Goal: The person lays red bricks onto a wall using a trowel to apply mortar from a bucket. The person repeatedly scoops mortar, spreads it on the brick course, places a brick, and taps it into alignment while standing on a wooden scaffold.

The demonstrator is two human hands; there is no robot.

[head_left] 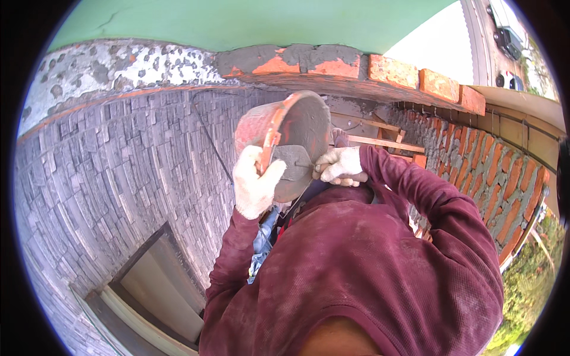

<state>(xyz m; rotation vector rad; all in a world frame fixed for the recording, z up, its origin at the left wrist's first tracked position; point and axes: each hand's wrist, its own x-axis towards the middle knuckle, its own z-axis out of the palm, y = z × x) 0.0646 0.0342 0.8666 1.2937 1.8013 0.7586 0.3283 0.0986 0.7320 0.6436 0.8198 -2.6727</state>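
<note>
A mortar-smeared reddish bucket point(255, 127) is tipped on its side in front of my chest, its mouth turned to the right. My left hand point(256, 183), in a pale work glove, grips the near rim with the fingers bent over it. Also gloved, my right hand point(340, 166) is closed around the handle of a trowel point(292, 161). The grey blade reaches into the bucket's mouth against the cement-coated inner wall. How much mortar is inside cannot be made out.
Ahead runs a ledge of mortared bricks point(335, 66) below a green wall point(237, 24). Grey stone-patterned wall point(113, 154) covers the left, with a dark-framed opening point(160, 279). Wooden bars point(386, 142) show below, and rough brickwork point(499, 184) stands at right.
</note>
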